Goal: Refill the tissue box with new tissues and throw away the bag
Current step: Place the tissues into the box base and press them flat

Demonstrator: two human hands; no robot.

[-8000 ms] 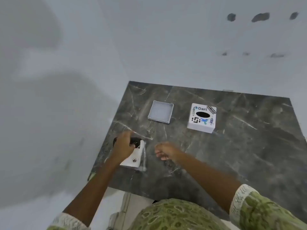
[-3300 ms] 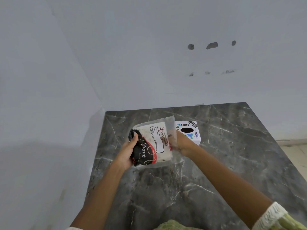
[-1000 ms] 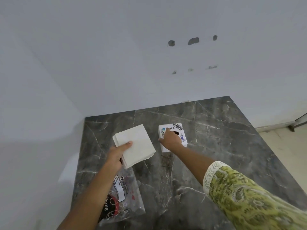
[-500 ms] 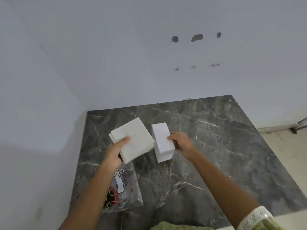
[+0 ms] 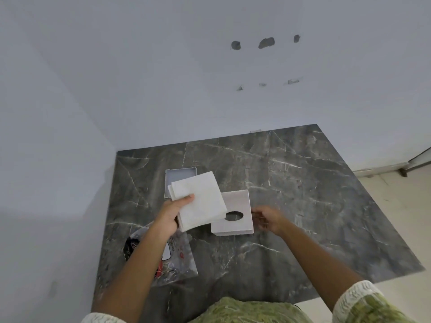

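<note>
Left grip [image 5: 168, 216]: the left hand is clamped on a stack of white tissues [image 5: 198, 200], thumb on top near the lower left corner, the other fingers hidden underneath.
Stack of white tissues: square and folded, held above the table and tilted, its right corner overlapping the left part of the box shell.
Right grip [image 5: 268, 219]: the right hand sits at the right edge of the tissue box shell [image 5: 235, 214], fingers curled at its side; whether they actually clasp it or only touch it I cannot tell.
Tissue box shell: white, turned upside down with its open side facing up, so the oval dispensing hole [image 5: 234, 216] shows the dark table through it; it lies between the two grips, just right of the left hand.
Box base tray [image 5: 171, 177]: shallow white square tray beyond the left grip, resting on the table, its near right part hidden behind the tissue stack.
Empty tissue bag [image 5: 179, 257]: clear plastic with black and red print, lying flat on the table below the left forearm, nearer the person than either grip.
Table [image 5: 303, 194]: dark grey marble with pale veins, set into a corner of white walls.
Sleeves: green patterned fabric with white lace cuffs at the lower edge of the view.
</note>
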